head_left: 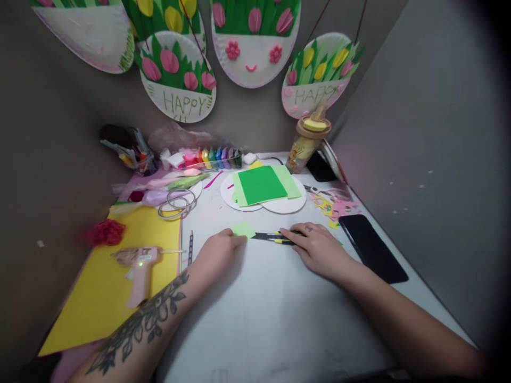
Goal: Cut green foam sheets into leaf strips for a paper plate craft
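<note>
My left hand (pixel 223 247) pinches a small light green piece of paper (pixel 243 230) between thumb and fingers, low over the white table. To its right, my right hand (pixel 315 247) closes over the handles of black and yellow scissors (pixel 273 238). Their dark blades point left, with the tips close to the paper's edge. My palm and fingers partly hide the handles. Beyond both hands, dark green paper (pixel 261 185) lies on a lighter green sheet (pixel 293 181), on top of white paper plates (pixel 285 206).
At left, a pink glue gun (pixel 143 274) and a red flower (pixel 106 232) lie on yellow paper (pixel 91 298). A pencil (pixel 190 247) is near my left wrist. A phone (pixel 373 247), paper scraps (pixel 333 207) and a cup (pixel 305 143) are at right. Decorated plates (pixel 179 101) hang behind.
</note>
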The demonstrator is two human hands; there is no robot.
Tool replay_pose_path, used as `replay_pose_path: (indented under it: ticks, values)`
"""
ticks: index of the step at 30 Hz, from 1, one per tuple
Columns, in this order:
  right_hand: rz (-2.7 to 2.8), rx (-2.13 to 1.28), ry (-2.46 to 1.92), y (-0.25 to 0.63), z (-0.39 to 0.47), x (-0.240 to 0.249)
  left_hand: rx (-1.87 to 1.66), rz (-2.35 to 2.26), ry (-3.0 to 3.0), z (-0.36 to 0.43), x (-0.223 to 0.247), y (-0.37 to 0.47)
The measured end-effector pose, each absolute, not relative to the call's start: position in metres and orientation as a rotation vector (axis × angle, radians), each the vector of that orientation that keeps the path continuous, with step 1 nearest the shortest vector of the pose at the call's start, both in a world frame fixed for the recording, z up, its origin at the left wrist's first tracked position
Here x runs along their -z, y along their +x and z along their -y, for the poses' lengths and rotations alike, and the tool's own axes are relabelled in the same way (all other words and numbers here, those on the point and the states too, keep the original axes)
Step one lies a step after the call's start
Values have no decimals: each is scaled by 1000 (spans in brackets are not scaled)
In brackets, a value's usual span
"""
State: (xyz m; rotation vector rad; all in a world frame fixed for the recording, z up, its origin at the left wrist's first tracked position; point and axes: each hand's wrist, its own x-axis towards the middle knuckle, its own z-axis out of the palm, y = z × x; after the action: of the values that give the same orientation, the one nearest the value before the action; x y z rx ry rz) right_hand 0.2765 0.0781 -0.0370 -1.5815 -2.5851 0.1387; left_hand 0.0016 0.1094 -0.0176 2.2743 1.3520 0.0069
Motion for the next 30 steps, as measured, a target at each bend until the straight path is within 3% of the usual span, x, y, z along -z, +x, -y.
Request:
replay_pose_path:
  ticks: [4, 13, 30]
  values:
    - [2588, -121, -1556, 277, -79, 38, -74, -1273, 2344, -114, 18, -4]
    - [2602, -70, -1556, 270, -79, 37, 217, -1245, 2459, -124, 11, -18]
    - [2668, -88, -1545, 255, -72, 31, 214, -1219, 2478, -122, 11, -17]
